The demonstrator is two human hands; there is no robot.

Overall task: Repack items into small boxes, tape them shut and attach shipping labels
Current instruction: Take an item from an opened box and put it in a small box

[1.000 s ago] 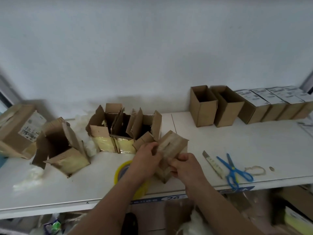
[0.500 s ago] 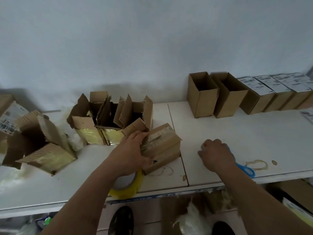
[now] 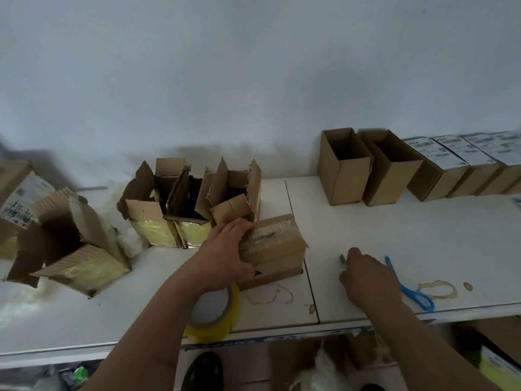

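A small cardboard box wrapped in clear tape [image 3: 277,244] lies on the white table [image 3: 394,227] at the middle. My left hand [image 3: 225,252] grips its left end, fingers over the top. To the right, my right hand [image 3: 366,275] rests on the table with its fingers curled over a utility knife [image 3: 342,258]; only the knife's tip shows. Blue scissors [image 3: 410,290] lie just right of that hand. A yellow tape roll [image 3: 222,323] sits at the front edge under my left forearm.
Two empty open boxes [image 3: 342,167] [image 3: 390,170] stand at the back, with a row of labelled closed boxes [image 3: 442,167] to their right. Several torn-open boxes [image 3: 180,210] [image 3: 76,244] and plastic wrap crowd the left. Brown ring stains mark the table front.
My right hand let go of the taped box and moved right onto the utility knife. My left hand set the box down on the table and keeps hold of it.
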